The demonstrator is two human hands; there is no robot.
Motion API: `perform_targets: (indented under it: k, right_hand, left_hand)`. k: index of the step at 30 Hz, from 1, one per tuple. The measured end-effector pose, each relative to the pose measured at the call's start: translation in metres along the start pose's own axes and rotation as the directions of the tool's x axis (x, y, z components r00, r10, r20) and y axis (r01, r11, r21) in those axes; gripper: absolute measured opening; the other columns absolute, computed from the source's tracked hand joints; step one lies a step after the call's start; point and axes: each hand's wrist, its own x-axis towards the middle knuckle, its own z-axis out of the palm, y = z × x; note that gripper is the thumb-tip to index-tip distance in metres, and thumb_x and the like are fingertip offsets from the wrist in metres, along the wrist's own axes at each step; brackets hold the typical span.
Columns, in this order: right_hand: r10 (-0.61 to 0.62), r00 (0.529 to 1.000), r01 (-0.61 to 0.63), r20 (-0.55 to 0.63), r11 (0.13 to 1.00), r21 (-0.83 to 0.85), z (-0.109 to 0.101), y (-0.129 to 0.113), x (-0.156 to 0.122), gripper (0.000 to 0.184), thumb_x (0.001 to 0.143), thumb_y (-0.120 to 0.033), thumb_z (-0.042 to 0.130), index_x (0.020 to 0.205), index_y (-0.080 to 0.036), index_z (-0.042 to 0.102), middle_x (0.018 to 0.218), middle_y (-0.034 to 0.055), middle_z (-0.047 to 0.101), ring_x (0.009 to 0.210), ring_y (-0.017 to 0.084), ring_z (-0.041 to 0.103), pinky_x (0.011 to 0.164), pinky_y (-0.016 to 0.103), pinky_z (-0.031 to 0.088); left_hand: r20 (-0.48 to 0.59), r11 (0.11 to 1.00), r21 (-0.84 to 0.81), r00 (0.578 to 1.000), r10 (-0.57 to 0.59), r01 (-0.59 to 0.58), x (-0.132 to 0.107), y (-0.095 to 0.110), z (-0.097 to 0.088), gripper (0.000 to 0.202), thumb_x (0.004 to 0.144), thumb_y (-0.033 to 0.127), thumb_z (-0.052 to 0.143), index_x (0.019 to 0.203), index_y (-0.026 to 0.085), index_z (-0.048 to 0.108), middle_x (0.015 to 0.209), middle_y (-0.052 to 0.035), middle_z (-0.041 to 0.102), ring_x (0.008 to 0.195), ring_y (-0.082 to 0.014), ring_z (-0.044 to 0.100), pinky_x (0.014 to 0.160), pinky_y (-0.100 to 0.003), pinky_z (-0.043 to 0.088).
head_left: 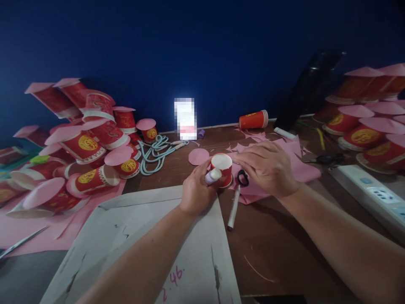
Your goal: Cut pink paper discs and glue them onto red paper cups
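Observation:
Near the middle of the table, a red paper cup (225,178) stands with its pale round end upward. My left hand (198,190) is closed round a glue stick (212,177) with a whitish end, and its fingers rest against the cup. On the cup's other side, my right hand (268,166) has its fingers pinched together close to the rim. A thin dark edge shows at those fingertips, too small to name. Just below them is a black loop handle (243,178), with a white marker (234,209) lying beneath it. A pink paper circle (198,156) lies behind the cup.
Red cups with pink paper tops pile up at left (87,143) and right (360,131). A pale cable (155,158), a lit screen (185,118), pink paper (300,164), stacked cups (253,120), a power strip (373,194) and a white board (142,236) surround my hands.

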Motion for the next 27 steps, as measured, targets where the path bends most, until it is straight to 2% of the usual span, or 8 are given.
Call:
perform_targets:
  k: [6, 12, 15, 18, 20, 22, 25, 27]
  right_hand:
    - [-0.102, 0.994, 0.096, -0.046, 0.989, -0.113, -0.008, -0.002, 0.006, 0.019, 0.087, -0.022, 0.059, 0.098, -0.031, 0.071, 0.092, -0.0036, 0.074, 0.089, 0.021, 0.058, 0.083, 0.037, 0.037]
    - [-0.112, 0.993, 0.105, -0.035, 0.983, -0.150, -0.009, -0.001, 0.003, 0.018, 0.087, -0.021, 0.059, 0.095, -0.032, 0.071, 0.091, -0.0043, 0.074, 0.091, 0.020, 0.059, 0.086, 0.038, 0.034]
    - [-0.030, 0.998, 0.023, -0.055, 0.994, -0.110, -0.006, 0.001, 0.001, 0.015, 0.087, -0.024, 0.062, 0.094, -0.032, 0.072, 0.088, -0.0031, 0.074, 0.090, 0.021, 0.059, 0.087, 0.038, 0.035]
    - [0.183, 0.983, -0.180, -0.009, 0.975, 0.127, -0.001, 0.001, 0.001, 0.010, 0.085, -0.032, 0.064, 0.084, -0.026, 0.073, 0.082, 0.0000, 0.073, 0.084, 0.020, 0.060, 0.083, 0.037, 0.040]
    - [0.351, 0.928, -0.371, 0.124, 0.853, 0.366, 0.001, 0.000, 0.001, 0.016, 0.084, -0.037, 0.065, 0.080, -0.024, 0.071, 0.081, 0.0009, 0.071, 0.077, 0.018, 0.061, 0.075, 0.034, 0.045]
    - [0.443, 0.832, -0.553, 0.332, 0.630, 0.545, 0.003, -0.002, 0.002, 0.020, 0.081, -0.041, 0.067, 0.086, -0.023, 0.071, 0.081, 0.0014, 0.070, 0.069, 0.015, 0.061, 0.064, 0.030, 0.047]
    - [0.427, 0.662, -0.738, 0.616, 0.231, 0.634, 0.005, -0.005, 0.004, 0.032, 0.076, -0.043, 0.072, 0.099, -0.021, 0.067, 0.070, -0.0010, 0.064, 0.052, 0.010, 0.054, 0.046, 0.023, 0.040]
    - [0.391, 0.568, -0.786, 0.725, -0.006, 0.619, 0.005, -0.007, 0.006, 0.034, 0.073, -0.040, 0.075, 0.097, -0.019, 0.064, 0.063, -0.0036, 0.058, 0.044, 0.006, 0.046, 0.039, 0.019, 0.032]
  left_hand:
    - [-0.003, 0.999, 0.021, 1.000, -0.027, 0.027, 0.000, 0.004, 0.000, 0.048, 0.079, 0.040, 0.066, 0.124, 0.027, 0.057, 0.114, -0.0049, 0.067, 0.100, -0.0236, 0.062, 0.083, -0.035, 0.046]
    - [0.004, 0.999, 0.027, 0.999, -0.035, 0.035, -0.001, 0.004, -0.001, 0.047, 0.081, 0.041, 0.064, 0.125, 0.026, 0.056, 0.114, -0.0055, 0.066, 0.100, -0.0236, 0.062, 0.084, -0.035, 0.046]
    - [0.009, 1.000, 0.026, 1.000, -0.010, 0.010, -0.001, 0.001, 0.000, 0.047, 0.080, 0.042, 0.064, 0.124, 0.026, 0.056, 0.117, -0.0053, 0.066, 0.101, -0.0240, 0.062, 0.085, -0.036, 0.046]
    - [-0.009, 0.999, 0.043, 1.000, 0.010, -0.010, 0.000, -0.002, 0.002, 0.047, 0.080, 0.041, 0.065, 0.123, 0.026, 0.056, 0.118, -0.0048, 0.066, 0.103, -0.0245, 0.061, 0.086, -0.036, 0.046]
    - [-0.024, 0.998, 0.058, 1.000, 0.009, -0.008, 0.000, -0.003, 0.003, 0.048, 0.079, 0.040, 0.065, 0.124, 0.026, 0.056, 0.118, -0.0044, 0.066, 0.105, -0.0244, 0.061, 0.087, -0.036, 0.046]
    - [-0.023, 0.998, 0.058, 1.000, 0.009, -0.008, 0.001, -0.003, 0.003, 0.049, 0.079, 0.039, 0.065, 0.126, 0.026, 0.055, 0.119, -0.0042, 0.066, 0.106, -0.0240, 0.061, 0.087, -0.035, 0.046]
    - [-0.009, 0.999, 0.053, 1.000, 0.011, -0.010, 0.001, -0.003, 0.002, 0.052, 0.080, 0.039, 0.065, 0.128, 0.025, 0.053, 0.120, -0.0043, 0.066, 0.109, -0.0238, 0.060, 0.088, -0.035, 0.046]
    - [-0.003, 0.999, 0.053, 1.000, 0.001, -0.001, 0.002, -0.002, 0.001, 0.052, 0.080, 0.040, 0.065, 0.128, 0.025, 0.053, 0.120, -0.0044, 0.066, 0.109, -0.0241, 0.060, 0.088, -0.035, 0.046]
